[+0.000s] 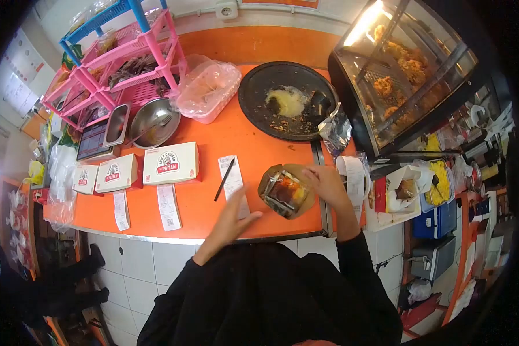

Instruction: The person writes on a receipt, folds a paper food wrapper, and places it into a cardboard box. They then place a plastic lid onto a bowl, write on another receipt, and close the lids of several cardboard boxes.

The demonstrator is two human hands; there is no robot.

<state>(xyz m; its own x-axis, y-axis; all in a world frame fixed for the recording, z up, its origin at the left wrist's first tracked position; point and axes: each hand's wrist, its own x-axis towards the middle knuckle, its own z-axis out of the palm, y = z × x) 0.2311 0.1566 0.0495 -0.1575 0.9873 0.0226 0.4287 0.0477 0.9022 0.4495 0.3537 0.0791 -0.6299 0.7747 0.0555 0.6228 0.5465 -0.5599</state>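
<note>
**Operator appearance, head view**

You wear a black long-sleeved top, plain, no visible markings. Both sleeves end at the wrist, nearer you than the orange counter. Your left hand and right hand are bare: no gloves, rings or watch discernible.

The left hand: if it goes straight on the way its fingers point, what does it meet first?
Probably the receipt with the black pen on it: the left hand points up the orange counter toward them. Depth is uncertain.
</note>
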